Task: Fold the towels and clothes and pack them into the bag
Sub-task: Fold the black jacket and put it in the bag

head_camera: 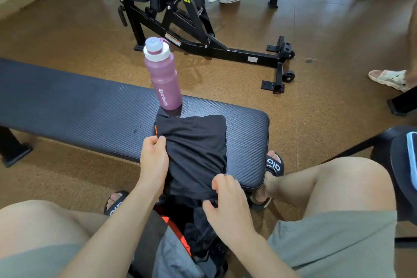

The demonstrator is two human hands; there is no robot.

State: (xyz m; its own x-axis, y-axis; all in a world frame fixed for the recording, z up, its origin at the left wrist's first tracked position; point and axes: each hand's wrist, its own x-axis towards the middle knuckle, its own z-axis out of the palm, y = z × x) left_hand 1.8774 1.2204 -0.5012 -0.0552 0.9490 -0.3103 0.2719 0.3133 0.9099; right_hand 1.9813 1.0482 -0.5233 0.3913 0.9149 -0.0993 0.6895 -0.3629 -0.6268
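Lying folded at the right end of the counter, the black garment is pinched at its left edge by the left hand and at its near edge by the right hand. Packing into the open bag below is judged unfinished; a pink bottle is seen behind.

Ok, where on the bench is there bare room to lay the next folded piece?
The bench pad is bare along its whole stretch left of the pink bottle. A narrower bare strip lies between the black garment and the pad's right end. The middle is crowded: the left hand and right hand grip the garment, the bottle just behind.
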